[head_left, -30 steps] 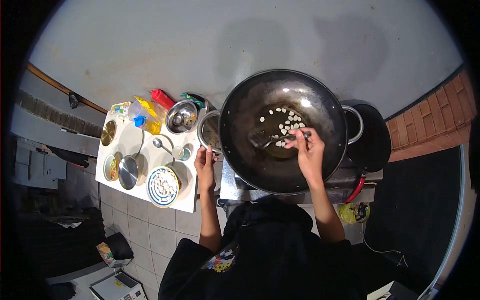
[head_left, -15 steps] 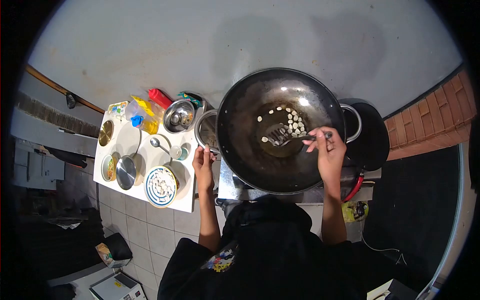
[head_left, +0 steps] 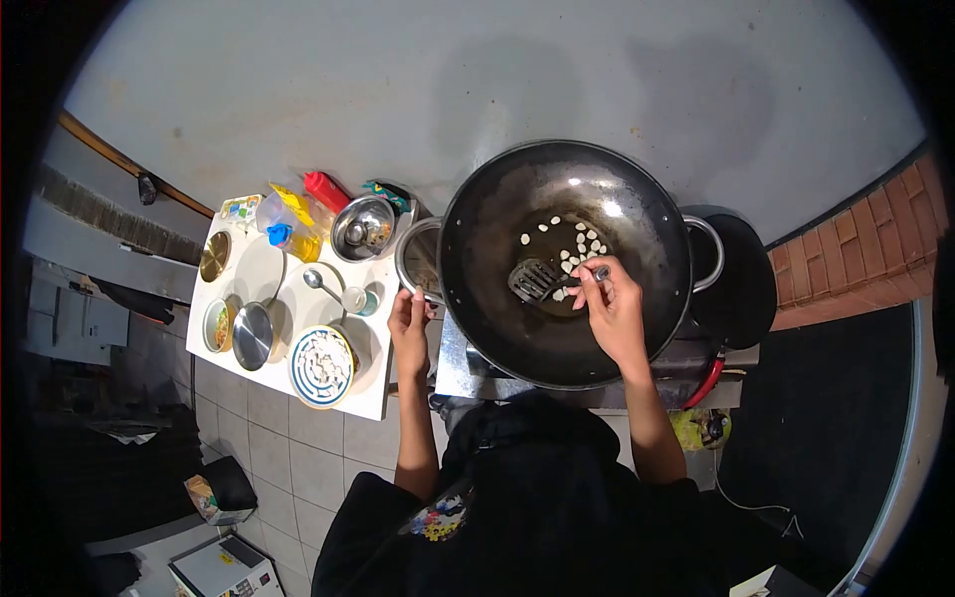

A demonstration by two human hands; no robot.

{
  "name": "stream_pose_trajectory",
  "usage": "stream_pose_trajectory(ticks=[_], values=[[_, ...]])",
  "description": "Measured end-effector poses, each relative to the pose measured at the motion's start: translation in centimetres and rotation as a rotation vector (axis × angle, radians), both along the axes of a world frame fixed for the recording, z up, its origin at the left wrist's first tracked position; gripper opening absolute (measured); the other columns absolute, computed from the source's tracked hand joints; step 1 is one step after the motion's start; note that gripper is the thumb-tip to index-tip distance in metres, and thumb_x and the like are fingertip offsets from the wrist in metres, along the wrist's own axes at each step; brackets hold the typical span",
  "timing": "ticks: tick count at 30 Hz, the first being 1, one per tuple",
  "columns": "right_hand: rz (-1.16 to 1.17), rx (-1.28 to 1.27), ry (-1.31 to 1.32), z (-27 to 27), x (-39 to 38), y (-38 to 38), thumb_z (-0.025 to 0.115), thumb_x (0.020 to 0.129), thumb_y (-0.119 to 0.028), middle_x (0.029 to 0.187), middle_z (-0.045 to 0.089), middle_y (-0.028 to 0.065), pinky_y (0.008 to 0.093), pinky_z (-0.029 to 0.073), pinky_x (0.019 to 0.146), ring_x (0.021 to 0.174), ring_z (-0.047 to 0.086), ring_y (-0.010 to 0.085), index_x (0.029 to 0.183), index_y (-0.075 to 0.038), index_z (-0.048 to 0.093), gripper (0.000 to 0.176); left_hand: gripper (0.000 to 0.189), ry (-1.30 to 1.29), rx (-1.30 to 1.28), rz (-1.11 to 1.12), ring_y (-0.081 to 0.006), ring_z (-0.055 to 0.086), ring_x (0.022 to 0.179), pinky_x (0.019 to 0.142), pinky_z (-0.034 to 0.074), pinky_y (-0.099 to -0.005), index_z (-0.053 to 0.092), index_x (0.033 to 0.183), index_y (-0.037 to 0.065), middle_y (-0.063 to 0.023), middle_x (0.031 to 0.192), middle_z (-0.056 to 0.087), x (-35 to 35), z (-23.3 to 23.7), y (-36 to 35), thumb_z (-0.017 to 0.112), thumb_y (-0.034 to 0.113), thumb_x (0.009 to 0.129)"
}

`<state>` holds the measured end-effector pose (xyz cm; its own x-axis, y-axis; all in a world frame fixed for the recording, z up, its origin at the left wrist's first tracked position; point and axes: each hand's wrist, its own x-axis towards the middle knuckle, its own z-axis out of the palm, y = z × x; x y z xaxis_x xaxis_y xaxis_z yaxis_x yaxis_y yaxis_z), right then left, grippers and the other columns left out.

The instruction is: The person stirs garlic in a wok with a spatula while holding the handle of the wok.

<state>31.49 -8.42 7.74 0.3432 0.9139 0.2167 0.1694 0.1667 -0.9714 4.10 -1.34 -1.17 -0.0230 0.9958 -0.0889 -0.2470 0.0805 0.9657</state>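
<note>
A large dark wok with two metal loop handles stands on a metal stove. Several pale, roundish slices lie in the shiny oil at its bottom, mostly right of centre. In the wok, my right hand is closed around the handle of a black slotted spatula, whose head rests low near the middle. My left hand is closed at the lower end of the wok's left handle, fingertips against the metal.
On the white table at left stand a patterned bowl of white pieces, a steel bowl, a spoon, a small jar, an oil jug and a red bottle. A dark round pan sits right of the wok.
My right hand and the spatula have moved left, and the spatula head has turned. Some slices now lie beside or under my right hand. My left hand stays at the handle.
</note>
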Motion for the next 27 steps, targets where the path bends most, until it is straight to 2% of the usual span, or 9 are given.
stream_pose_trajectory(ticks=[10,16,22,24,27], values=[[-0.271,0.121,0.083,1.1,1.8,0.2,0.054,0.095,-0.005,0.084,0.063,0.01,0.0284,0.056,0.069,0.066,0.063,0.0122,0.098,0.005,0.055,0.011,0.021,0.02,-0.005,0.002,-0.0083,0.053,0.073,0.073,0.045,-0.0249,0.054,0.1,0.009,0.001,0.077,0.054,0.1,-0.1,0.0,0.06,0.028,0.094],[-0.116,0.054,0.027,0.9,1.8,-0.3,0.055,0.094,-0.003,0.082,0.063,0.0084,0.0257,0.055,0.064,0.061,0.059,0.0091,0.095,0.004,0.056,0.007,0.021,0.018,-0.014,0.019,-0.0084,0.052,0.073,0.073,0.045,-0.0253,0.054,0.1,0.009,0.0013,0.077,0.054,0.2,0.2,-0.1,0.06,0.028,0.094],[-0.013,0.008,-0.03,0.1,1.1,0.2,0.058,0.091,-0.002,0.072,0.062,0.0065,0.0246,0.051,0.056,0.06,0.063,0.0106,0.095,0.003,0.057,0.007,0.02,0.012,-0.011,0.015,-0.0082,0.053,0.073,0.073,0.044,-0.0247,0.054,0.1,0.009,0.0012,0.077,0.054,0.1,0.1,-0.1,0.06,0.027,0.094],[-0.011,0.002,-0.029,0.3,1.1,0.5,0.056,0.092,-0.002,0.072,0.062,0.0071,0.0261,0.053,0.06,0.061,0.062,0.011,0.096,0.004,0.056,0.007,0.019,0.011,-0.008,0.012,-0.0081,0.053,0.073,0.073,0.044,-0.0245,0.054,0.1,0.01,0.0012,0.077,0.054,0.1,0.1,-0.1,0.06,0.027,0.094],[-0.11,0.147,0.022,0.9,1.3,0.9,0.054,0.093,0.0,0.078,0.063,0.0086,0.0292,0.057,0.072,0.065,0.062,0.0103,0.096,0.005,0.056,0.007,0.019,0.012,-0.019,0.015,-0.0077,0.053,0.072,0.073,0.044,-0.0242,0.053,0.1,0.01,0.0012,0.076,0.054,0.1,0.2,0.0,0.06,0.027,0.094]])
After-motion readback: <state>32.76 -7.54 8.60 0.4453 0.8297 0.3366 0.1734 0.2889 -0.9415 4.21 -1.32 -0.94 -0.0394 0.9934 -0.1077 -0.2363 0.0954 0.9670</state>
